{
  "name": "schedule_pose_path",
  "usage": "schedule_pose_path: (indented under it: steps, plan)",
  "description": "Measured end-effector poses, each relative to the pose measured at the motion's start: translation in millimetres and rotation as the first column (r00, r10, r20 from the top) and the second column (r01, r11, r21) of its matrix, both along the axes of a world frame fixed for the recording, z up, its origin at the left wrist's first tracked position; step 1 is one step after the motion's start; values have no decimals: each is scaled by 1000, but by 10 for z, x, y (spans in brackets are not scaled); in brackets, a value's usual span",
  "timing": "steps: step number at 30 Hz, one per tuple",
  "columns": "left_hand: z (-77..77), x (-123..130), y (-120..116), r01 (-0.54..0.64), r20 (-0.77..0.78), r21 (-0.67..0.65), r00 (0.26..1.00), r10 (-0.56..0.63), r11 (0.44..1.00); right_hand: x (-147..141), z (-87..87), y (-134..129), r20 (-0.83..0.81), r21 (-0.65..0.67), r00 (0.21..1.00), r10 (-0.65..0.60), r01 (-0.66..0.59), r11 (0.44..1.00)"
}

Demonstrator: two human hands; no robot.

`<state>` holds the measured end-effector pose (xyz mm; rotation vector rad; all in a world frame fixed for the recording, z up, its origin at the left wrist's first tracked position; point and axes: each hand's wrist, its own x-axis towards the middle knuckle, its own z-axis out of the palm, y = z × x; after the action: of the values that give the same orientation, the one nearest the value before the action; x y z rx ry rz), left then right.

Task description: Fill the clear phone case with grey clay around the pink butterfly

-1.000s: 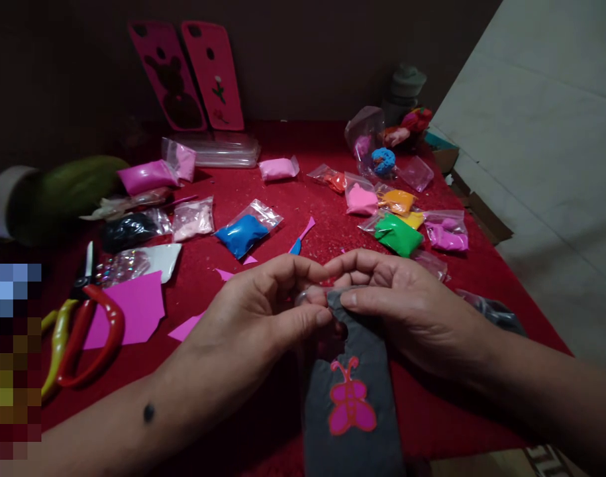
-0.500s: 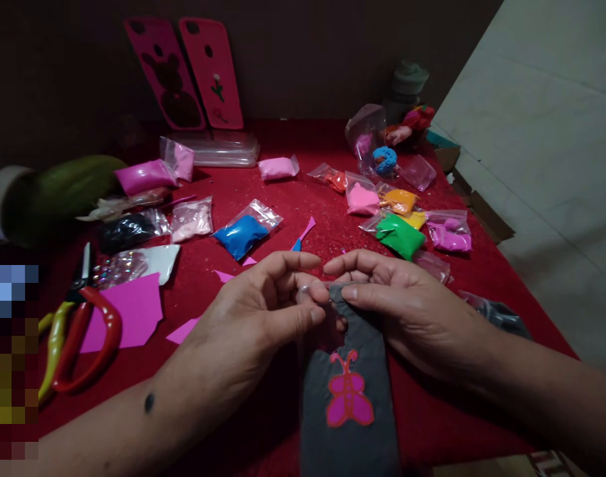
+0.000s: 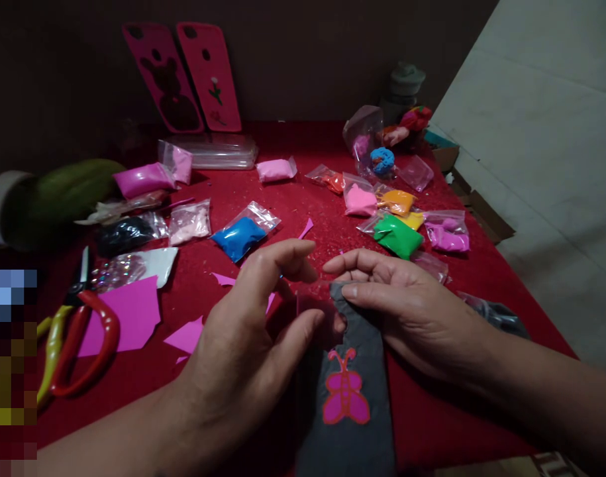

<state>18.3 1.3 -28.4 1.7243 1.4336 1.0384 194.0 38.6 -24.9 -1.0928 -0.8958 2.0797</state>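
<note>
A clear phone case (image 3: 365, 444), mostly covered in a dark grey layer, stands tilted in front of me. On the grey sits a pink butterfly (image 3: 346, 397) with red-orange outlines and curled antennae. My right hand (image 3: 397, 298) grips the case's top right corner, thumb on the front, other fingers behind. Beside the uncovered, see-through top left corner is my left hand (image 3: 263, 324), thumb and fingers apart and nothing between them. Through the clear part, a right-hand fingertip shows at the grey layer's edge.
Red-and-yellow-handled scissors (image 3: 87, 338) lie at left by a pink sheet (image 3: 128, 318) and pink scraps (image 3: 186, 333). Bags of blue clay (image 3: 239, 237), green clay (image 3: 397, 235) and other colours spread across the red cloth (image 3: 283, 205). Two decorated pink phone cases (image 3: 210, 79) lean at the back.
My left hand has loosened from the case's top left corner; its thumb and fingers have spread apart. My right hand keeps its grip on the case.
</note>
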Motion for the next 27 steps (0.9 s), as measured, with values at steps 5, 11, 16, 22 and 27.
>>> schedule_pose_path:
  steps: [5, 11, 16, 22, 27]
  plan:
    - [-22, -21, -21, 79, -289, 189, 957, -21, 979, -1, -14, -8, -13, 18, 1000, 19, -18, 1000]
    - [-34, 62, -69, 48, -431, 277, 899, 80, 960, 27, -39, -1, 85, 110, 995, 42, -52, 993]
    - [-23, 91, -92, 39, -381, 214, 923, 46, 976, 51, -26, -14, 128, 133, 988, 81, -98, 986]
    - [3, 136, -89, 48, -347, 216, 937, 31, 975, 12, -38, -37, 43, 121, 996, 76, -80, 989]
    - [-32, 33, -48, 243, -464, 318, 883, -73, 916, -7, -50, -34, -67, 60, 997, 43, -39, 997]
